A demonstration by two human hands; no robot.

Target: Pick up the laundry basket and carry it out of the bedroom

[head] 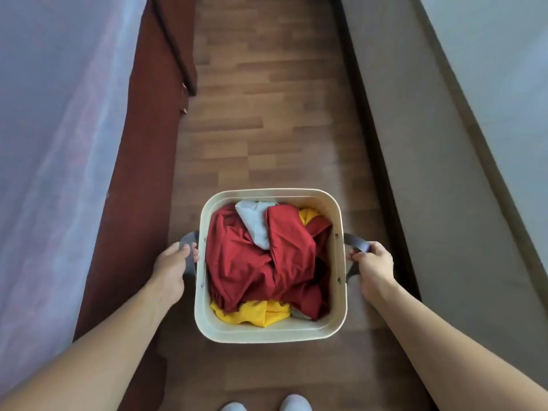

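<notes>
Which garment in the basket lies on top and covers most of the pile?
The red garment. The yellow one only peeks out at the edges, and the grey one shows just a small patch.

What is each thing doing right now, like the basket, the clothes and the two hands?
laundry basket: upright, held by both handles, full.
red clothes: crumpled on top.
yellow clothes: tucked underneath red.
grey cloth: peeking out at far side.
left hand: closed on left handle.
right hand: closed on right handle.
</notes>
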